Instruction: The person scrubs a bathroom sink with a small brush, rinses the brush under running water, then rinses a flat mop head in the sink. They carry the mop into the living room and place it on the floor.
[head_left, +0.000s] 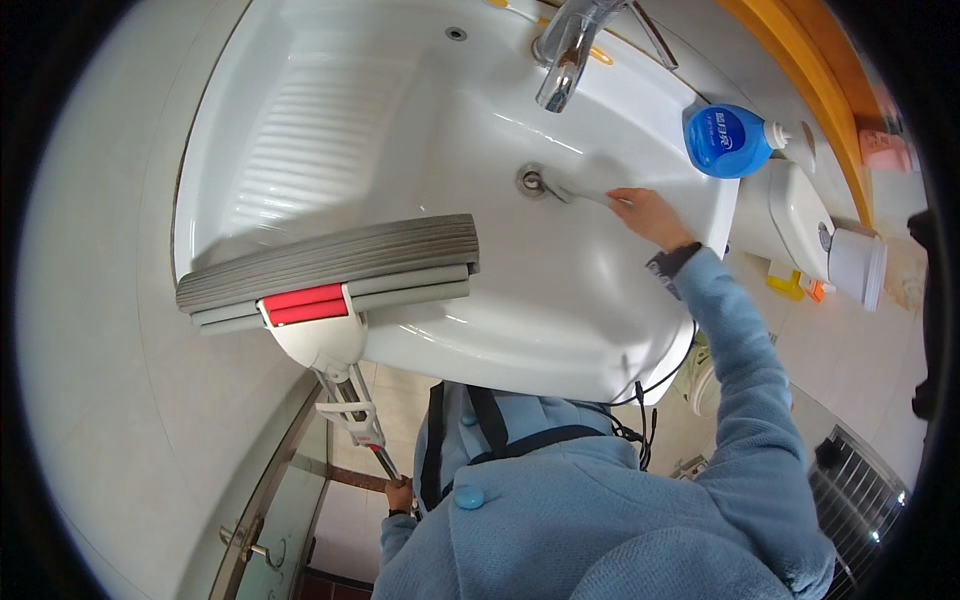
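Observation:
My left hand grips the metal pole of a sponge mop, low beside my body. The mop's grey ribbed sponge head, with a red and white bracket, rests over the front left of a white ceramic washbasin. Above the bowl, my right hand holds a slim, pale-handled tool, blurred and perhaps a small brush. Its far end is close to the metal drain; whether they touch, I cannot tell.
A chrome faucet stands at the basin's back. On the right corner is a blue pump bottle. Black cables hang at the front edge. A toilet tank is right of the basin, and a door with a handle is lower left.

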